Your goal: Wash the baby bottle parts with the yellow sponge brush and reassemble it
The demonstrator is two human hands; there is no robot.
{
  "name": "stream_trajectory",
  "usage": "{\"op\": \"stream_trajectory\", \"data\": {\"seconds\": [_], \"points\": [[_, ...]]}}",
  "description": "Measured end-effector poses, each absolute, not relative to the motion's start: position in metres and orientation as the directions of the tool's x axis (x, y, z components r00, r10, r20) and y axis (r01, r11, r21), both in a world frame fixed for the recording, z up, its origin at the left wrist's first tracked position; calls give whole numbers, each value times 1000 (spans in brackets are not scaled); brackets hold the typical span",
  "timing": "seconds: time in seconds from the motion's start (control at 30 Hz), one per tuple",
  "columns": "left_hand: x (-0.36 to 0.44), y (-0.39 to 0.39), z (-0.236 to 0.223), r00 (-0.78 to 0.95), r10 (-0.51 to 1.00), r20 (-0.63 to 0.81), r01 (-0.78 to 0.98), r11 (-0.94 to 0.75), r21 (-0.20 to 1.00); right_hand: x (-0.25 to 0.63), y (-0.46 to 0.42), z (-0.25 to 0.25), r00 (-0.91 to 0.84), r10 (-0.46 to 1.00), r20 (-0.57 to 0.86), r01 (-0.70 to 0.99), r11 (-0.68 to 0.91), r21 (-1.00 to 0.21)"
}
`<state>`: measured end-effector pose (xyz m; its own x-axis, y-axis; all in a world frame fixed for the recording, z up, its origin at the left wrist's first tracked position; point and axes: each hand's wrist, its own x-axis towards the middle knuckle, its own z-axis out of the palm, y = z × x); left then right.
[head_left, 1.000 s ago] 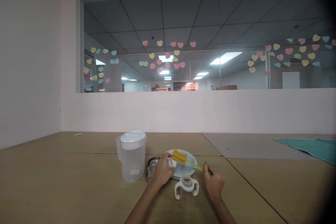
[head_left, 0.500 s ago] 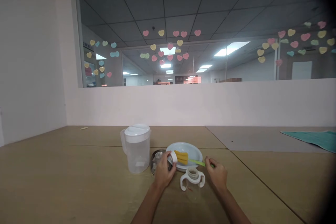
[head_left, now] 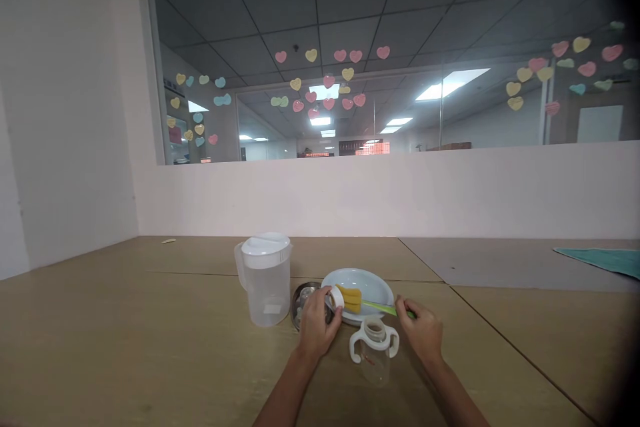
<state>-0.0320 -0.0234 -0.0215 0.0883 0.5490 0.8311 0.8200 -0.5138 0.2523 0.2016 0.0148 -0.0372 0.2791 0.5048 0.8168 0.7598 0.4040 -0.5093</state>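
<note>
A white ring-shaped bottle cap [head_left: 336, 297] is gripped in the fingers of my left hand [head_left: 316, 323]. My right hand [head_left: 421, 328] is closed round the green handle of a bottle brush [head_left: 352, 299]. The brush's yellow sponge head is at the cap's opening, over a pale blue bowl [head_left: 379, 288]; whether it reaches inside the cap I cannot tell. Between my forearms a clear baby bottle [head_left: 376, 363] with white side handles stands upright and uncapped. Partly behind my left hand lies a round metal dish [head_left: 296, 315] with small clear parts in it.
A translucent lidded pitcher [head_left: 269, 290] stands left of the metal dish. A teal cloth [head_left: 605, 259] lies at the far right of the table [head_left: 165, 347]. A small pale scrap [head_left: 169, 241] is near the back wall, below a window with heart-shaped notes.
The whole view has shifted slightly, so things appear a little further right. Both hands keep hold of the cap and the brush, with little visible change between them.
</note>
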Motion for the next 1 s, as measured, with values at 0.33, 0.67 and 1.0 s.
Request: {"op": "stream_trajectory", "data": {"seconds": [0.33, 0.67, 1.0], "points": [[-34, -15, -29, 171, 448, 877, 825, -552, 122, 200, 14, -34, 315, 599, 736, 749, 320, -581], [-35, -20, -28, 225, 405, 886, 814, -578, 58, 202, 12, -32, 380, 615, 691, 743, 243, -624], [-37, -18, -28, 155, 452, 879, 876, -473, 89, 205, 12, -25, 390, 721, 572, 582, 289, -760]]}}
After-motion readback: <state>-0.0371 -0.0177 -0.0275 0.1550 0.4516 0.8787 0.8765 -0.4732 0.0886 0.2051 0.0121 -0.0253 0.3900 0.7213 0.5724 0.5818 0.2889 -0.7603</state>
